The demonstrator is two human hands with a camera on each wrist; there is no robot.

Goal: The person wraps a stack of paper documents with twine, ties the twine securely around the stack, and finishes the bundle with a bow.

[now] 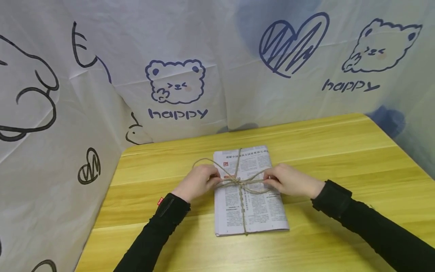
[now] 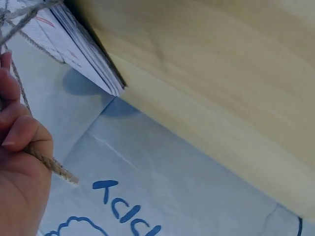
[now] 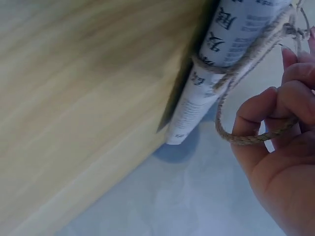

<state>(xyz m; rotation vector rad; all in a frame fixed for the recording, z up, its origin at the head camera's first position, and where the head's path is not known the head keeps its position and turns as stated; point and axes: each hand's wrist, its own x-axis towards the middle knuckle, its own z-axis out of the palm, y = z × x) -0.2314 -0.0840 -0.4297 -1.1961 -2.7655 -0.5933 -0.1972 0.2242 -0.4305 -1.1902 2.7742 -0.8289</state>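
Note:
A folded stack of newspapers [image 1: 229, 219] lies on the table with twine [image 1: 242, 207] crossed round it both ways. At the crossing on top sits a knot [image 1: 238, 181] with loops spreading to either side. My left hand [image 1: 200, 181] pinches the twine left of the knot; in the left wrist view a cut twine end [image 2: 64, 172] sticks out from under its curled fingers. On the other side my right hand [image 1: 293, 181] pinches a strand, and the right wrist view shows a twine loop [image 3: 246, 139] passing through its curled fingers.
The yellow wood-grain table [image 1: 149, 170] extends around the bundle. Behind it and on the left hangs a pale cloth [image 1: 238, 102] with drawn bears, hearts and the word "happy". The table's back edge meets this cloth.

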